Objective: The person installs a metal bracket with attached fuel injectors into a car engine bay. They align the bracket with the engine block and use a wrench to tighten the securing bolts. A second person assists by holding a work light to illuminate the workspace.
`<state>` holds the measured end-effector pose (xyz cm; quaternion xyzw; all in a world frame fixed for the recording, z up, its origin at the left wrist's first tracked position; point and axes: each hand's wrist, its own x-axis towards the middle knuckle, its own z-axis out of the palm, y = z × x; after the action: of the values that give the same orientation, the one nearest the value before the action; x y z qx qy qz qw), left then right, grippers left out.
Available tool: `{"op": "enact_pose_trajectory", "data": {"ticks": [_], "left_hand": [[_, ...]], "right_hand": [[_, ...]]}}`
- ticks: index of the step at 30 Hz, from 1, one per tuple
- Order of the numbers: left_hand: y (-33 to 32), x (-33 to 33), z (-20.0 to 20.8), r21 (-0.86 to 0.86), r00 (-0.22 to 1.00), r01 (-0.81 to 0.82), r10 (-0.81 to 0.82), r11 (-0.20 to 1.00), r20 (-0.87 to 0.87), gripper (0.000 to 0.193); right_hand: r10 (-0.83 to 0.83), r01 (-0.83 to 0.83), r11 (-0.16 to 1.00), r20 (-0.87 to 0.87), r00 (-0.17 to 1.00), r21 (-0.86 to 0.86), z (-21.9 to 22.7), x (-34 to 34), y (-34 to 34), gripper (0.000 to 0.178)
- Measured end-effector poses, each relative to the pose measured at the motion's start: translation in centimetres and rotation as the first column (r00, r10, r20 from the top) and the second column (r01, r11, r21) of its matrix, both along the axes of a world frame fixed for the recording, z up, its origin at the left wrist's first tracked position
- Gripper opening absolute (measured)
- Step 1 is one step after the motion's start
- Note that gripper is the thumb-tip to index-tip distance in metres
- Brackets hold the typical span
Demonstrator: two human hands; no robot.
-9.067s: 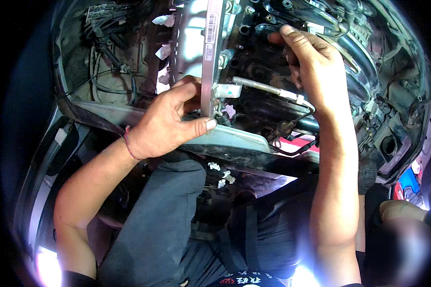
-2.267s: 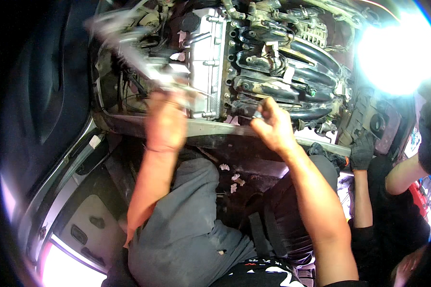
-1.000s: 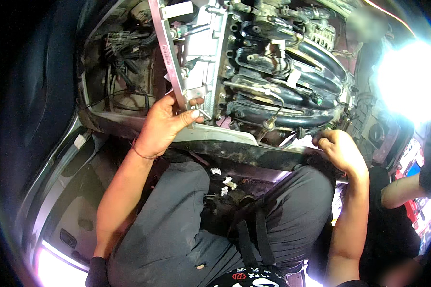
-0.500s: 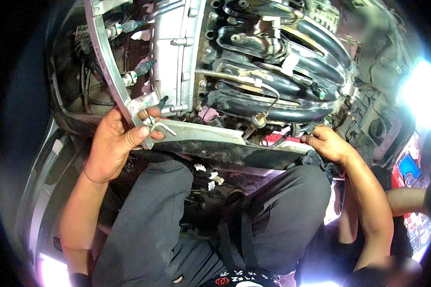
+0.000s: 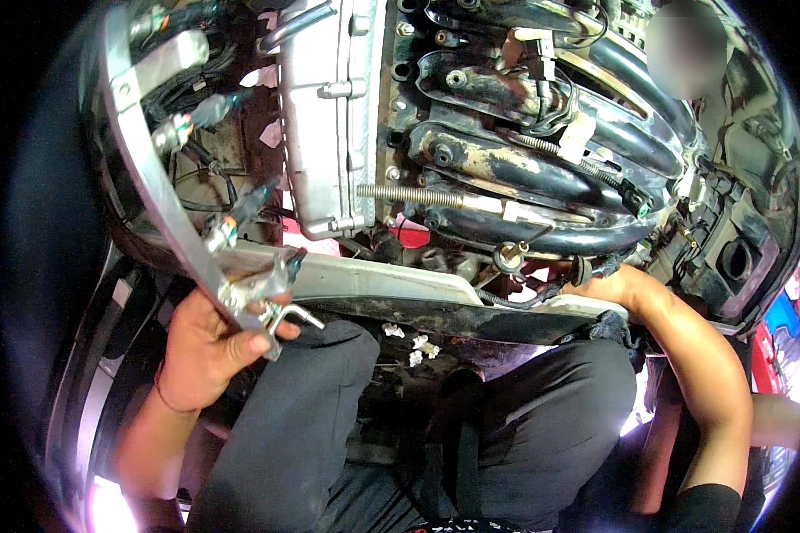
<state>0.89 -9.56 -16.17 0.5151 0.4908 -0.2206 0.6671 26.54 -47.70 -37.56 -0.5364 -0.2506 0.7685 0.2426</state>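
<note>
My left hand (image 5: 206, 336) grips the near end of a metal fuel rail (image 5: 142, 164), thumb on top and fingers beneath. Several injectors with dark tips stick out of the rail, one injector (image 5: 220, 233) not far from my hand. A short bent metal pipe (image 5: 300, 314) juts out beside my fingers. On the right, my right hand (image 5: 603, 284) reaches into the engine bay beside a dark hose (image 5: 542, 291); its fingers are hidden behind parts there. Close by stands a small round metal fitting (image 5: 509, 258).
Black intake runners (image 5: 516, 222) and a silver valve cover (image 5: 329, 151) fill the far side. A pale body edge (image 5: 391, 280) runs across in front of my knees. White crumpled scraps (image 5: 425, 345) lie between my legs. Another person's forearm (image 5: 780, 419) shows at right.
My left hand has drawn the fuel rail nearer and to the left, away from the valve cover. My right hand has gone deeper among the parts. The view has shifted slightly.
</note>
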Motion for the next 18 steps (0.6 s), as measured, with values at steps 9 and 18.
{"op": "enact_pose_trajectory", "data": {"ticks": [9,18], "left_hand": [[0.3,-1.9,2.3,-0.052,0.996,-0.013,0.008,0.999,-0.094,0.059],[0.7,-1.2,2.6,0.012,0.984,0.075,-0.072,0.997,-0.162,0.059]], "right_hand": [[0.346,-0.366,0.917,0.144,0.927,0.157,3.7,2.9,5.8,0.054],[0.162,-0.201,0.938,0.154,0.975,0.281,-0.3,1.5,0.2,0.056]]}}
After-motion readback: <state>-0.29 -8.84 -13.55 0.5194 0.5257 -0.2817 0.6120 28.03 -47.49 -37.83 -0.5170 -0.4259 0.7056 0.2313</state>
